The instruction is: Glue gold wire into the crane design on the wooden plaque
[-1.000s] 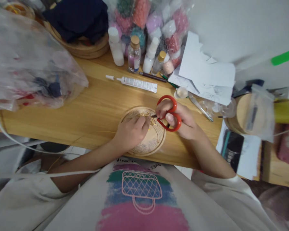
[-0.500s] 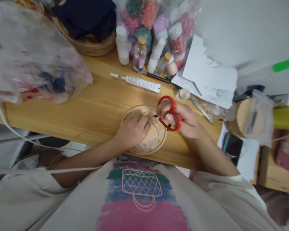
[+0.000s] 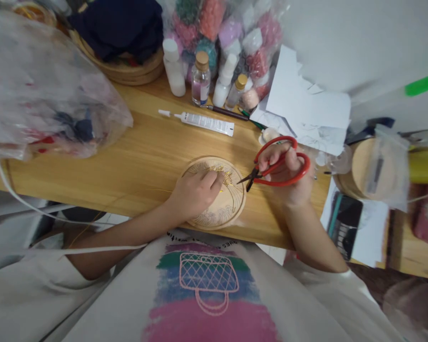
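Disc (image 3: 235, 209), patterned, at table's (image 3: 103, 175) near edge. Gold thread (image 3: 228, 178) on far part; near lines (image 3: 217, 217) bare, so work looks partly done. Left hand (image 3: 195, 194): fingers curled over disc, cannot tell hold. Right hand (image 3: 296, 192): fingers closed around red scissors (image 3: 278, 183), tips by disc's right side.

A wooden table (image 3: 100, 178) stretches right across, grain running lengthwise, and it's crowded along the back! A cloudy plastic bag (image 3: 53, 90) slumps over the left end, a round wooden box (image 3: 142, 73) just behind it. Four bottles stand in a row, white bottle (image 3: 174, 73) leftmost, and in front lies a white tube (image 3: 209, 123), a dark-handled tool (image 3: 226, 112) close alongside. White papers (image 3: 303, 102) pile up right, and near the front edge, flat, sits the round patterned disc (image 3: 230, 202)!
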Demonstrator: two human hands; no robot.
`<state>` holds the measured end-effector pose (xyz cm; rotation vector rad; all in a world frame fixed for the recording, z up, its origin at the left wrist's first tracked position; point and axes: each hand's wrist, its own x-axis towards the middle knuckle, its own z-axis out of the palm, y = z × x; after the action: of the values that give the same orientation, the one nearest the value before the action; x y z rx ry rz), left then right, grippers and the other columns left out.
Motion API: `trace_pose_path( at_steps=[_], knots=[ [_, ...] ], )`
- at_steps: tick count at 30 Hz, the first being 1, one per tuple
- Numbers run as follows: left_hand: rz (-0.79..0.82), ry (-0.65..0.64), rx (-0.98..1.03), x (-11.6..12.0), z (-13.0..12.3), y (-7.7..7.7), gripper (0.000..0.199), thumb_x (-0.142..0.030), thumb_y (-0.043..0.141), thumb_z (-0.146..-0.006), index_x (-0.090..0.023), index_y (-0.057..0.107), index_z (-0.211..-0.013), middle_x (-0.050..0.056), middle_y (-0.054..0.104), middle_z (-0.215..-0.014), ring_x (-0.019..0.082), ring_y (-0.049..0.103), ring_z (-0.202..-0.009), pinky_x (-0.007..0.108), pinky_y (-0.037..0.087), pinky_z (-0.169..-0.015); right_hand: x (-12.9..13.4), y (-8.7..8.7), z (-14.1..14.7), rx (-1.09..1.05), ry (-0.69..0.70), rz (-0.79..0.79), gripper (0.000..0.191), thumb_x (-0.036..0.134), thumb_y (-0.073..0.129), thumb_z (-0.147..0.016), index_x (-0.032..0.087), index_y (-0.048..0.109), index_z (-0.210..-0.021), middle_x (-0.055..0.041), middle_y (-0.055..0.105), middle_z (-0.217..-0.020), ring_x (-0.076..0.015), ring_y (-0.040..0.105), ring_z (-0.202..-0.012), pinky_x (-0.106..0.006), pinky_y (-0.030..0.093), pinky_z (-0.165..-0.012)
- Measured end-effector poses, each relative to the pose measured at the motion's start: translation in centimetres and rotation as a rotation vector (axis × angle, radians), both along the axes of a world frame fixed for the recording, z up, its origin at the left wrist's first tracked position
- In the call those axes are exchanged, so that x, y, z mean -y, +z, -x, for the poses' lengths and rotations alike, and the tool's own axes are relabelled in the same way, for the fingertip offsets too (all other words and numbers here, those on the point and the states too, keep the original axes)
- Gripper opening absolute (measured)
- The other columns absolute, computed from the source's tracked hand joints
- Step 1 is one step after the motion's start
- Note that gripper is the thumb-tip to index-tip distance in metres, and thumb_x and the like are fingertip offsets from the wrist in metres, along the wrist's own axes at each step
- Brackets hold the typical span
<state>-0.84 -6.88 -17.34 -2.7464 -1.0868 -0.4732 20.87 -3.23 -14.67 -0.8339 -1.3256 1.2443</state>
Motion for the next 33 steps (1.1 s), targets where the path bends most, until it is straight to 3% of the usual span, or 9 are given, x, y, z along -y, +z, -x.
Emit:
trace_pose_path(
  at_steps=[9,17,22,33],
  knots=[
    [0.009,-0.161,-0.071,-1.1,0.8,0.6,0.026,-0.014,0.041,-0.103,-0.011,0.065,-0.113,0.002,0.06,-0.07,0.017,0.062,-0.072,0.03,0.043,-0.061,1.2,-0.7,-0.4,0.068,-0.181,-0.172,0.031,0.042,0.048,-0.099,0.028,0.057,-0.073,-0.0008,0.051,-0.062,-0.0177,0.039,-0.048,-0.035,0.03,-0.045],
    [0.033,-0.18,-0.094,-0.9,1.2,1.0,0.028,-0.016,0.042,-0.103,-0.01,0.065,-0.118,0.004,0.061,-0.074,0.018,0.06,-0.071,0.03,0.044,-0.06,2.1,-0.3,-0.4,-0.038,-0.162,-0.055,0.029,0.041,0.06,-0.095,0.023,0.065,-0.073,-0.0011,0.058,-0.064,-0.0157,0.05,-0.056,-0.032,0.034,-0.046],
    [0.128,-0.16,-0.144,-0.9,1.3,1.2,0.036,-0.018,0.036,-0.103,-0.014,0.067,-0.122,0.005,0.061,-0.072,0.019,0.062,-0.072,0.03,0.046,-0.057,2.3,-0.2,-0.3,-0.024,-0.112,-0.038,0.031,0.042,0.057,-0.097,0.023,0.063,-0.074,-0.0007,0.059,-0.066,-0.0125,0.042,-0.049,-0.03,0.03,-0.041],
    [-0.04,-0.189,-0.123,-1.1,1.0,1.6,0.026,-0.013,0.045,-0.101,-0.012,0.067,-0.115,0.0,0.058,-0.067,0.015,0.057,-0.062,0.028,0.04,-0.056,2.3,-0.2,-0.2,-0.01,-0.155,0.05,0.033,0.045,0.059,-0.095,0.023,0.066,-0.072,-0.0001,0.06,-0.064,-0.0119,0.044,-0.048,-0.028,0.034,-0.043]
  ],
)
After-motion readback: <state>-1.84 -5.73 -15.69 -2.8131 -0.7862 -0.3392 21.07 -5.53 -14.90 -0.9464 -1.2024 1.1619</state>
